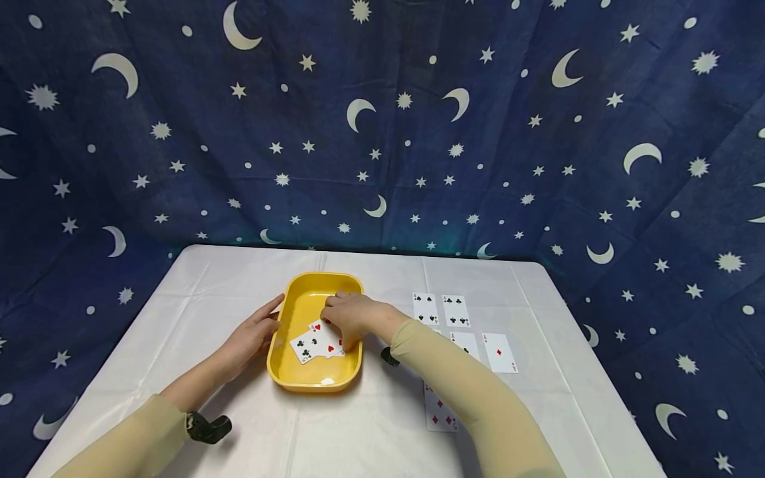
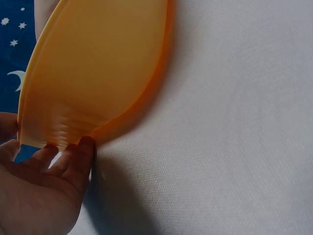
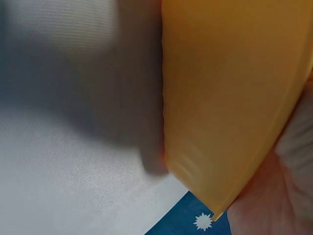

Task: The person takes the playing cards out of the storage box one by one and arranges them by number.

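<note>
A yellow tray (image 1: 313,386) rests on the table, with a few overlapping playing cards (image 1: 307,346), clubs and hearts, face up inside. My left hand (image 1: 248,342) is at the tray's left side; in the left wrist view its fingertips (image 2: 87,142) touch the outer wall, fingers fairly straight. My right hand (image 1: 352,315) reaches over the right rim into the tray, bent down over the hearts cards. Its fingertips are hidden behind the hand, and I cannot tell whether they pinch a card. In the right wrist view only the palm side (image 3: 264,200) shows beyond the tray wall (image 3: 230,98).
Right of the tray, cards lie face up in rows: two black-suit cards (image 1: 456,311) at the back, an ace of diamonds (image 1: 499,352) in the middle row, and a diamonds card (image 1: 440,415) nearer me. My right forearm (image 1: 472,392) covers some. A starry curtain (image 1: 382,166) hangs behind the white table (image 1: 251,431).
</note>
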Demonstrator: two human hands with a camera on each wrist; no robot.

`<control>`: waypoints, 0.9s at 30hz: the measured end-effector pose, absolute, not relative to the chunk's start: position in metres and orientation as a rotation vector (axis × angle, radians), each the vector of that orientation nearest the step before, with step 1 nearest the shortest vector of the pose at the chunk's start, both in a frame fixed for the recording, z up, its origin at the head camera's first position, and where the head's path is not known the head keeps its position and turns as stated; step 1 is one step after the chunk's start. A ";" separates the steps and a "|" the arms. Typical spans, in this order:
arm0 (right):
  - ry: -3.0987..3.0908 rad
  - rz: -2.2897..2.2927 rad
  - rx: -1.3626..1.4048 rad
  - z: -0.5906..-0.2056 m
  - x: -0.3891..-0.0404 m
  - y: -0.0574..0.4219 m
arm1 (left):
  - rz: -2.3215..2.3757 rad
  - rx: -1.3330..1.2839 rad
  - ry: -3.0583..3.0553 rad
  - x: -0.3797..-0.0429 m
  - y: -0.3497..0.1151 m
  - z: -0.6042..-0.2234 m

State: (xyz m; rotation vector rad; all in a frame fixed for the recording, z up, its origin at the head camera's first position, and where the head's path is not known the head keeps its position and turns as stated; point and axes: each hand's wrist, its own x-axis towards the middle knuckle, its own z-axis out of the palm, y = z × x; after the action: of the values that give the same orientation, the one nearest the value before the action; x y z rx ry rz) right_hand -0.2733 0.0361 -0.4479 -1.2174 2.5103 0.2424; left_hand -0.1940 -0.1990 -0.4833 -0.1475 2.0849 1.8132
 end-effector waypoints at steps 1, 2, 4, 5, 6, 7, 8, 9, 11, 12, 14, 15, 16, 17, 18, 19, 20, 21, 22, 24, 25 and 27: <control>2.511 0.237 -1.217 -0.448 -0.273 0.037 | 1.811 -0.143 2.086 -0.194 -0.199 -0.483; 2.512 0.228 -1.215 -0.448 -0.273 0.037 | 1.810 -0.142 2.087 -0.194 -0.198 -0.483; 2.514 0.205 -1.212 -0.448 -0.274 0.038 | 1.808 -0.143 2.088 -0.195 -0.198 -0.483; 2.515 0.193 -1.210 -0.448 -0.274 0.038 | 1.807 -0.140 2.088 -0.195 -0.198 -0.482; 2.516 0.177 -1.207 -0.448 -0.274 0.039 | 1.806 -0.146 2.088 -0.195 -0.198 -0.482; 2.517 0.158 -1.201 -0.448 -0.274 0.039 | 1.802 -0.140 2.089 -0.196 -0.198 -0.482; 2.517 0.141 -1.198 -0.448 -0.274 0.039 | 1.800 -0.147 2.088 -0.196 -0.198 -0.482; 2.519 0.124 -1.196 -0.447 -0.274 0.039 | 1.798 -0.150 2.086 -0.196 -0.198 -0.482; 2.521 0.095 -1.197 -0.446 -0.274 0.039 | 1.790 -0.150 2.086 -0.196 -0.198 -0.482; 2.524 0.079 -1.202 -0.445 -0.274 0.040 | 1.790 -0.158 2.083 -0.196 -0.198 -0.482; 2.533 0.048 -1.217 -0.442 -0.273 0.041 | 1.793 -0.165 2.081 -0.196 -0.199 -0.481; 2.540 0.032 -1.225 -0.440 -0.272 0.042 | 1.790 -0.157 2.083 -0.196 -0.199 -0.481; 2.547 0.020 -1.233 -0.438 -0.272 0.043 | 1.788 -0.151 2.086 -0.195 -0.199 -0.480; 2.554 0.004 -1.237 -0.435 -0.271 0.044 | 1.786 -0.145 2.088 -0.195 -0.199 -0.480; 2.562 -0.015 -1.240 -0.432 -0.271 0.045 | 1.790 -0.151 2.086 -0.195 -0.199 -0.480; 2.569 -0.033 -1.242 -0.429 -0.270 0.047 | 1.788 -0.146 2.088 -0.196 -0.199 -0.480; 2.573 -0.054 -1.242 -0.426 -0.270 0.049 | 1.788 -0.142 2.088 -0.196 -0.199 -0.480; 2.579 -0.073 -1.242 -0.423 -0.269 0.050 | 1.784 -0.134 2.090 -0.196 -0.199 -0.480; 2.583 -0.091 -1.243 -0.420 -0.269 0.052 | 1.786 -0.139 2.089 -0.196 -0.199 -0.481; 2.594 -0.130 -1.249 -0.414 -0.268 0.057 | 1.790 -0.141 2.087 -0.196 -0.198 -0.481; 2.600 -0.147 -1.252 -0.412 -0.267 0.059 | 1.790 -0.141 2.089 -0.196 -0.198 -0.482; 2.619 -0.172 -1.255 -0.406 -0.267 0.065 | 1.792 -0.146 2.090 -0.196 -0.198 -0.482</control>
State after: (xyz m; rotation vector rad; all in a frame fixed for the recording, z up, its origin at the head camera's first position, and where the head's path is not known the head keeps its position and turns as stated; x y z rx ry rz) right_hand -0.2668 0.0653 -0.4058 -1.2551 2.6192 -0.1725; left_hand -0.1963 -0.1979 -0.4823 -0.1464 2.0904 1.7916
